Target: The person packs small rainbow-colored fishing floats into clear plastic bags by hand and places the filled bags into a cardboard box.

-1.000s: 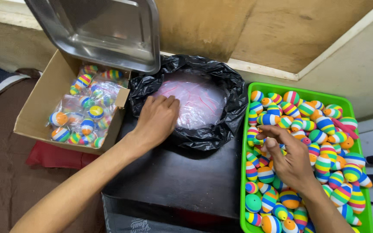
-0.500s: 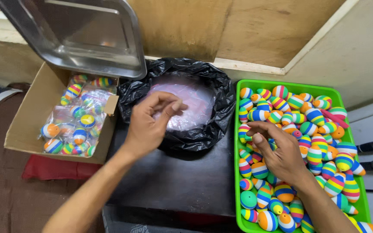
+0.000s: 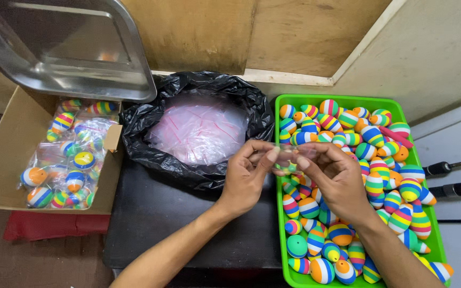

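Both hands meet over the near left corner of the green tray [image 3: 342, 99], just above the dark desk [image 3: 188, 234]. The left hand [image 3: 246, 178] and the right hand [image 3: 334, 178] pinch a small clear plastic bag [image 3: 294, 153] between their fingertips, holding it stretched between them. A bit of green shows just under the bag at the fingertips; whether it is a float in the grip or one lying in the tray below, I cannot tell.

Judging from how things lie, the packing is under way but far from finished. The cardboard box [image 3: 1, 154] at the left holds a modest heap of bagged floats [image 3: 70, 160]: striped, egg-shaped pieces sealed several to a clear bag. The box still shows plenty of bare cardboard along its left side. The green tray on the right is nearly full of loose striped floats [image 3: 380, 170], a jumble of orange, blue, green, yellow and white, piled edge to edge from the far rim to the near one. So much more lies unbagged than bagged.

Between box and tray sits a black plastic bag [image 3: 145, 133], its mouth rolled open, holding a thick stack of empty clear bags [image 3: 198, 133] with red strips; the supply looks ample.

A shiny metal tray [image 3: 81, 74] leans at the far left above the box, and it appears empty. Two dark rod handles [image 3: 454, 178] lie at the right, beyond the green tray.
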